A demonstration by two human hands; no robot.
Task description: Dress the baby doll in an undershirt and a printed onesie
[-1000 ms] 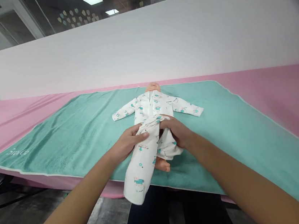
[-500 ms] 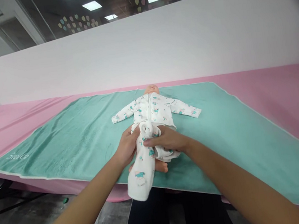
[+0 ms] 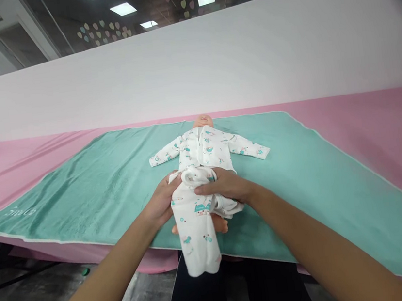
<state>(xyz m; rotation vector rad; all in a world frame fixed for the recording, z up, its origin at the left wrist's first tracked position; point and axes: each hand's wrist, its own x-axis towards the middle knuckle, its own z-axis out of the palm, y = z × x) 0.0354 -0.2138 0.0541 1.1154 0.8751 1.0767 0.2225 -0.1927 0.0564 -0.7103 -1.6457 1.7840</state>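
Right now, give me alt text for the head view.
The left hand and right hand grip the bunched legs of a white printed sleepsuit on a baby doll lying on a teal towel over a pink table cover.

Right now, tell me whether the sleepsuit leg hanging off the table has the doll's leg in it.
Empty: the sleepsuit leg hangs limp and flat, a bare doll foot showing beside it.
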